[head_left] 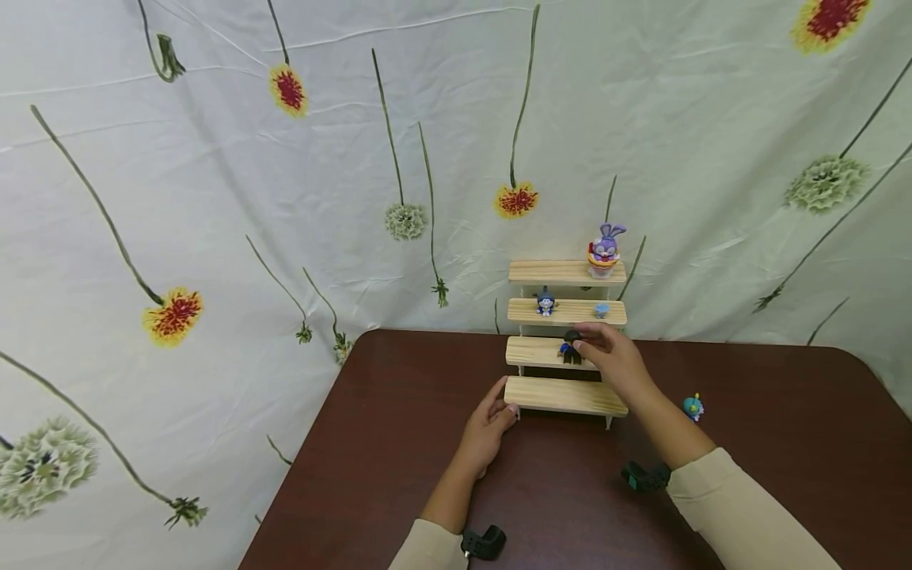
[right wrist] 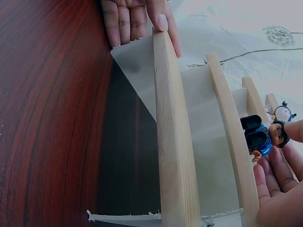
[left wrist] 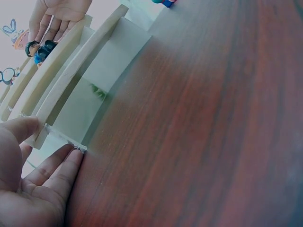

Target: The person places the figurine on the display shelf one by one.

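A stepped display stand (head_left: 566, 396) with wooden shelves and clear side panels stands on the table. My right hand (head_left: 621, 368) pinches the black-haired head of a small figurine (head_left: 571, 352) between thumb and fingers. In the right wrist view the figurine (right wrist: 258, 135) has a blue top and black legs, its feet right at the second shelf from the bottom. At the stand's left end, my left hand (head_left: 486, 431) grips the bottom shelf; its thumb lies on the wood and its other fingers (left wrist: 66, 172) reach along the side panel.
A purple rabbit figurine (head_left: 604, 252) sits on the top shelf. One shelf lower are a blue-and-white figurine (head_left: 545, 302) and a small light-blue piece (head_left: 602, 310). A teal figurine (head_left: 693, 407) lies on the brown table (head_left: 777, 475) to the right. Behind hangs a flowered cloth (head_left: 342, 158).
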Tool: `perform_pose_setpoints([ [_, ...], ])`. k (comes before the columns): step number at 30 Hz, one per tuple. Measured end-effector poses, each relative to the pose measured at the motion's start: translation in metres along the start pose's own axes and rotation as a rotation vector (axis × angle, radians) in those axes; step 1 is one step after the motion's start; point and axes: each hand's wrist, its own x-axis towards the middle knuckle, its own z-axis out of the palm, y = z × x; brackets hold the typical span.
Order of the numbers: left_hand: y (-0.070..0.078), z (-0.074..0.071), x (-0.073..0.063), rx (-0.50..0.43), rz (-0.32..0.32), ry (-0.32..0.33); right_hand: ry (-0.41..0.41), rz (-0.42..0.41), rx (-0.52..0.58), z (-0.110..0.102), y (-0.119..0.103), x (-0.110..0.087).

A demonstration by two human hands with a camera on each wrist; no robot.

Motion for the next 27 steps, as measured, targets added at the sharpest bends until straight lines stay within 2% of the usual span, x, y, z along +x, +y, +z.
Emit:
perform_pose_setpoints([
  [9,-0.001,0.0,0.001,-0.004,-0.003,0.002,0.048,-0.024,0.02,-0.004,-0.001,-0.007],
  [17,-0.001,0.0,0.0,-0.005,-0.009,0.002,0.107,-0.028,0.089,-0.01,-0.003,-0.018],
  [27,0.0,0.0,0.0,0.003,-0.006,0.006,0.19,-0.072,0.169,-0.014,0.004,-0.026],
])
